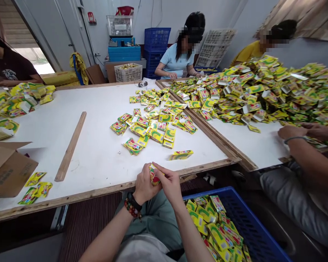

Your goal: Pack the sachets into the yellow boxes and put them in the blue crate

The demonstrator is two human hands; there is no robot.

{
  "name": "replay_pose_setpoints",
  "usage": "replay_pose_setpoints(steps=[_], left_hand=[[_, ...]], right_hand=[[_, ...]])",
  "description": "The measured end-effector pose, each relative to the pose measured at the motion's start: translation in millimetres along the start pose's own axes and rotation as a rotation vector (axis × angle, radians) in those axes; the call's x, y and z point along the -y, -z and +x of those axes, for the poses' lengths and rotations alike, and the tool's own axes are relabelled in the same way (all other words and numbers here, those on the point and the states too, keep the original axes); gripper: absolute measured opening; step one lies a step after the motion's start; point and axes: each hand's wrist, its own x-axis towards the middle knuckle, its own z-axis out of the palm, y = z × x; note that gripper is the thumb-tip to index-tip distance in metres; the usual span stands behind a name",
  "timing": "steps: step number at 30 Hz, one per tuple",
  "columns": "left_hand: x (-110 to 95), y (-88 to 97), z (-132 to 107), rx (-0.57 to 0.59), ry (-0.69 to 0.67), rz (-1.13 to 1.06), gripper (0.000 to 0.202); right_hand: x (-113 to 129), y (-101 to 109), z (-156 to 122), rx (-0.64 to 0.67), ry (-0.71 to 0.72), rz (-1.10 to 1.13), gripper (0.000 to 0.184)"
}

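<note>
My left hand point(143, 183) and my right hand point(170, 182) meet just below the near edge of the white table point(98, 153). Both are closed on one small yellow-green packet point(154, 175), held between the fingertips. My left wrist wears a black band and a beaded bracelet. A single packet point(181, 155) lies on the table just beyond my hands. Farther out is a loose scatter of several packets point(153, 123). A blue crate point(248, 222) partly filled with packets sits low at my right.
A wooden stick point(71, 145) lies on the table's left half, a cardboard box point(5, 169) at the left edge. A second table point(259, 145) to the right carries a big heap of packets point(262, 91). A co-worker's arm point(303, 145) reaches there. Other people sit around.
</note>
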Motion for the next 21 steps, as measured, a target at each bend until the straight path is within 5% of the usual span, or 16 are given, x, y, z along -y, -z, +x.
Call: replay_pose_setpoints(steps=[9,16,21], left_hand=[[-1.4,1.0,1.0,-0.016,0.013,0.009,0.04],[-5.9,9.2,-2.2,0.304,-0.064,-0.033,0.049],[-15.7,4.6,-7.3,0.224,-0.094,-0.047,0.056]], right_hand=[[-14.3,8.0,-11.5,0.107,0.206,-0.277,0.042],[-25.2,23.3,-28.4,0.111,0.263,-0.305,0.031],[-20.3,26.8,-39.9,0.003,0.314,-0.263,0.03]])
